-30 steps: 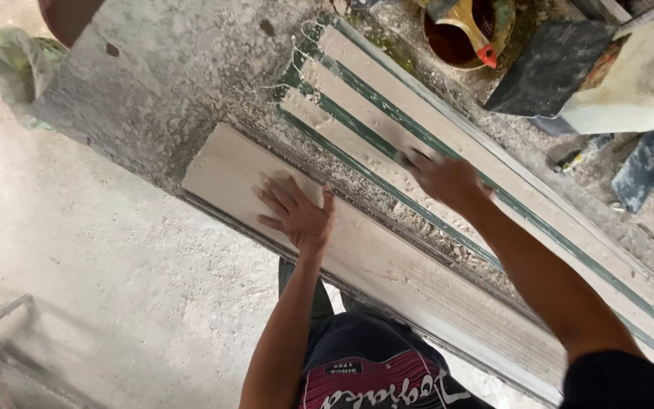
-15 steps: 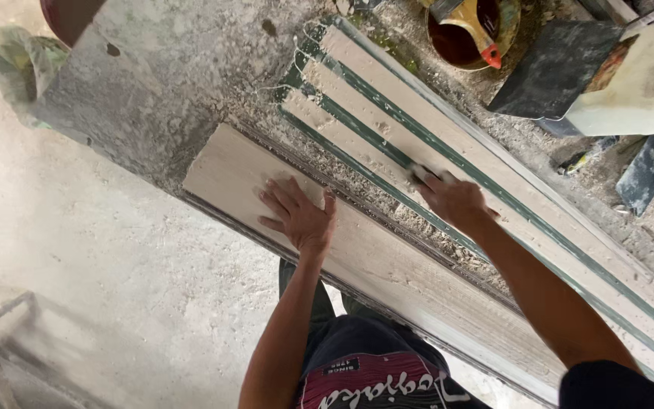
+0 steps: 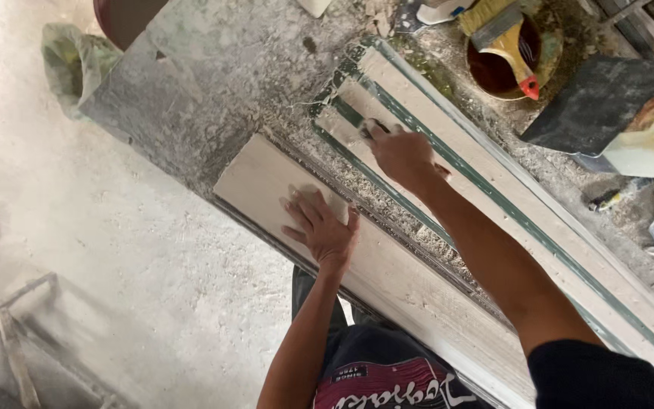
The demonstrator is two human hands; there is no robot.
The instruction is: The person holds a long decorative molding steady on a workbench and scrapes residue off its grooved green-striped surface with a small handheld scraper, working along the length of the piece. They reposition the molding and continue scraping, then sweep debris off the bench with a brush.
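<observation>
My left hand (image 3: 319,227) lies flat, fingers spread, on a long pale plank (image 3: 259,182) at the near edge of the dusty workbench (image 3: 213,98). My right hand (image 3: 403,155) reaches across to the narrow pale strips with green edges (image 3: 509,197) that lie side by side beyond the plank. Its fingers are closed around a small dark tool (image 3: 369,129), which is pressed against a strip close to the strips' far-left ends. Dust and shavings lie between the plank and the strips.
A round tub of brown liquid (image 3: 486,76) with a yellow-handled brush (image 3: 505,42) stands at the back. A dark slab (image 3: 596,102) lies at its right. A green bag (image 3: 73,60) sits on the floor at the left, and a wooden frame (image 3: 9,341) below.
My right hand has slid along the strips toward their far-left ends. My left hand has stayed flat on the plank.
</observation>
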